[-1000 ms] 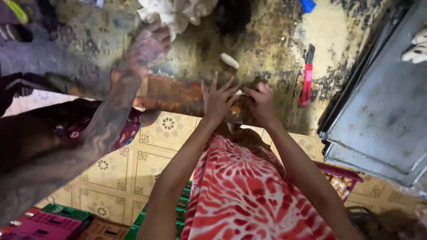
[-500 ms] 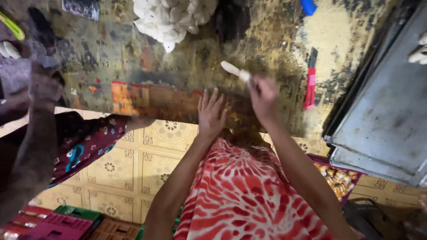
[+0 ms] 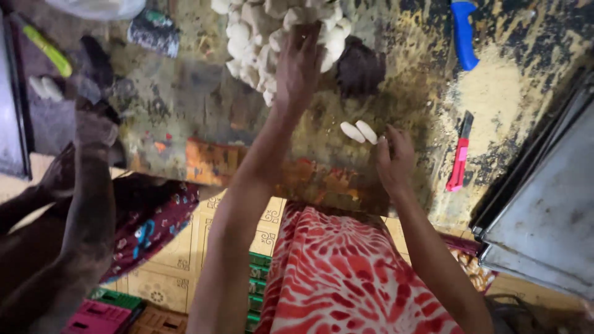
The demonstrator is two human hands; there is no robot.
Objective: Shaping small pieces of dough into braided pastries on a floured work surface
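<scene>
Left hand (image 3: 299,65) outstretched; right hand (image 3: 393,159) half-curled

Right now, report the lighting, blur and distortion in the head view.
Head view: dim, warm light; the worn table is brightest at its pale patch upper right. The left hand on the white dough pile is slightly motion-softened; the right hand is sharper. Wide-angle stretch bends the edges; another person's arm lies in shadow.

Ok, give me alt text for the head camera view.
The left hand reaches into a heap of pale dough pieces on a stained worktable, while the right hand touches two small shaped dough pieces. Another person's arm leans in beside.
</scene>
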